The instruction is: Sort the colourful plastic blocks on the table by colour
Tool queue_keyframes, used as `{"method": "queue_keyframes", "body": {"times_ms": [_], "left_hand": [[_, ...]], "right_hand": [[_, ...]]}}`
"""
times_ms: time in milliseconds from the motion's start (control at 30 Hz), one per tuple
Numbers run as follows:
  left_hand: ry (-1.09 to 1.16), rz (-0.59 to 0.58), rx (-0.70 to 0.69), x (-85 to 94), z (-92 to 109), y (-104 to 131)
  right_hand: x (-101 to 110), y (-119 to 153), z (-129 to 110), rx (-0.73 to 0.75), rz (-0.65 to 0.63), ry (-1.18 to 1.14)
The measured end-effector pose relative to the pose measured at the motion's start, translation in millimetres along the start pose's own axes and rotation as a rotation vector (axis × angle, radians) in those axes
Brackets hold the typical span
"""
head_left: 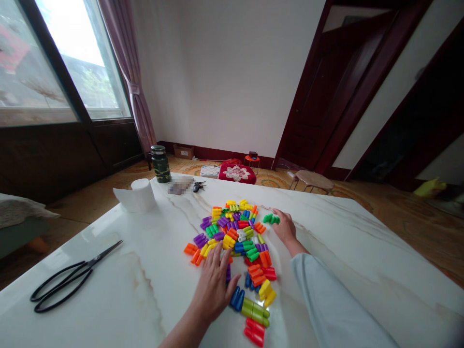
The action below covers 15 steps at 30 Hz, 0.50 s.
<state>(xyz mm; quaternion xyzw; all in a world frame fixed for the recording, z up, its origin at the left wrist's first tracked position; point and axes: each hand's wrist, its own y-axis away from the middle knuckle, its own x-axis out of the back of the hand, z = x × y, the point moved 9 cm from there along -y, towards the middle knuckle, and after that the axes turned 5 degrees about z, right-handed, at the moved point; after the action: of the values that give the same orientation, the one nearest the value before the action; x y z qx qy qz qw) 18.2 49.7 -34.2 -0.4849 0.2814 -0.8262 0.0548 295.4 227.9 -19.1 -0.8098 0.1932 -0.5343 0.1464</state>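
A pile of colourful plastic bullet-shaped building blocks (239,236) is spread over the marble-patterned table. My left hand (212,280) rests over the near-left side of the pile, palm down, fingers spread apart; it grips nothing that I can see. To the right of the pile, my right hand (285,227) has its fingers closed at the right end of a green building block (270,219). By my left thumb lie a blue block (237,298) and a joined olive-green block (255,311). A red block (254,332) sits nearest to me.
Black-handled scissors (78,275) lie at the left of the white table (126,290). Toward the back left stand a paper roll (143,194) and a camouflage flask (160,164), with keys (198,186) beside a blurred-out item. A round stool (314,180) stands beyond the table.
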Motion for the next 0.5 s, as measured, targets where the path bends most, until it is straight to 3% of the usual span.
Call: {"method": "queue_keyframes", "body": {"times_ms": [167, 500], "left_hand": [[-0.013, -0.003, -0.001, -1.1, -0.8, 0.0], [-0.006, 0.008, -0.009, -0.5, 0.3, -0.3]], "right_hand": [[-7.4, -5.2, -0.5, 0.010, -0.105, 0.026], [-19.7, -10.1, -3.8, 0.079, -0.163, 0.034]]}}
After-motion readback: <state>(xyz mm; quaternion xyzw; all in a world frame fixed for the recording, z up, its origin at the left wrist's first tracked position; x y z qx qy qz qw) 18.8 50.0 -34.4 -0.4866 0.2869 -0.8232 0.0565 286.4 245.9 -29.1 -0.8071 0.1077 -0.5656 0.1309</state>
